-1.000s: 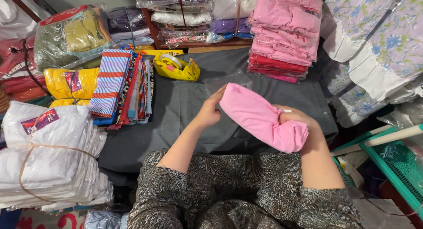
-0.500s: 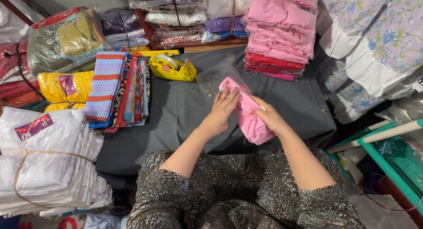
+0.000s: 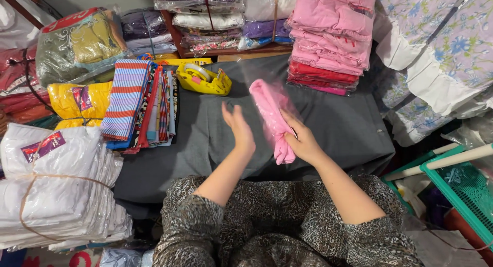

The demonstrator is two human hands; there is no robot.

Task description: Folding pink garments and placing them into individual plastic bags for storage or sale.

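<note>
The grey table (image 3: pixel 215 138) carries 1 rolled pink garment (image 3: pixel 271 113), long axis running away from the person, partly in a clear plastic bag (image 3: pixel 262 71). Right hand (image 3: pixel 303 141) clamps its near end. Left hand (image 3: pixel 237 127), fingers spread, stands just left, nothing held.

Clear plastic bag (image 3: pixel 267 87): encloses pink cloth, centre. White wrapped bundle (image 3: pixel 56 190), lower left, bears a purple-red label (image 3: pixel 43 145). Yellow pack (image 3: pixel 77 100) carries possibly a similar label (image 3: pixel 84 96).
</note>
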